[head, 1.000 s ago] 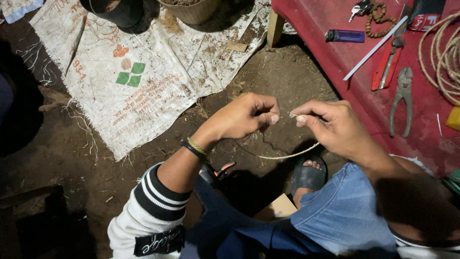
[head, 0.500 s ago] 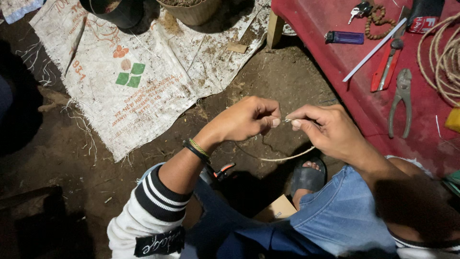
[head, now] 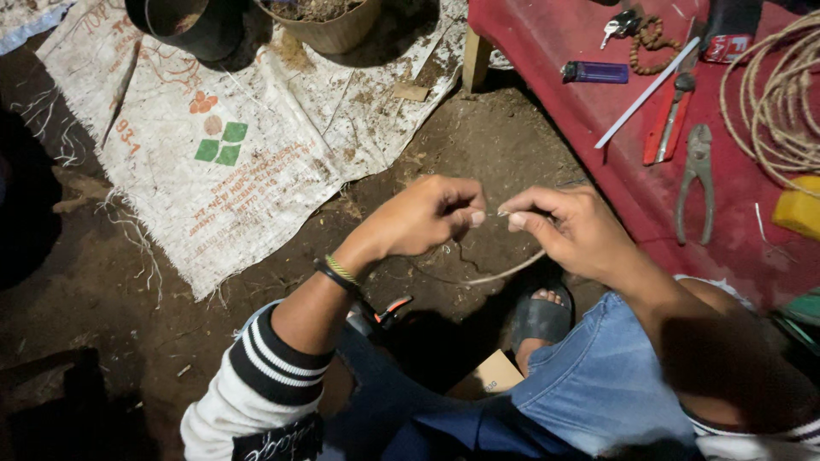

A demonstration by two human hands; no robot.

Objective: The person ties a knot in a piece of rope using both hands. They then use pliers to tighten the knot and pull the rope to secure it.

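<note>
Pinching a thin pale cord (head: 504, 275) between thumb and forefinger, both hands are meeting fingertip to fingertip over the bare dirt floor (head: 478, 145), just left of the red surface (head: 623, 183). The left hand (head: 423, 218) is closing narrowly on one end of the cord, the right hand (head: 572, 230) is closing on the other, and the slack is hanging below them in a shallow loop, sagging toward the dark sandal (head: 538, 318) underneath. The grip is looking like fine work on the cord's ends, held up close and away from the soil, though what exactly the fingertips are doing there is too small to tell.

The left forearm is coming up from a striped sleeve, wrist bent inward, a band (head: 337, 273) sitting on it. The right forearm is reaching in from the side of the surface, wrist nearly straight, knuckles turned up.

On the surface itself, well right of the hands, pliers (head: 696, 183) are lying beside a red-handled tool (head: 666, 119), with a coil of rope (head: 773, 102) at the far edge and a blue lighter (head: 594, 72) nearer the corner. Left of the surface, a printed woven sack (head: 222, 154) is spreading over the floor, carrying a dark pot (head: 192, 26).
</note>
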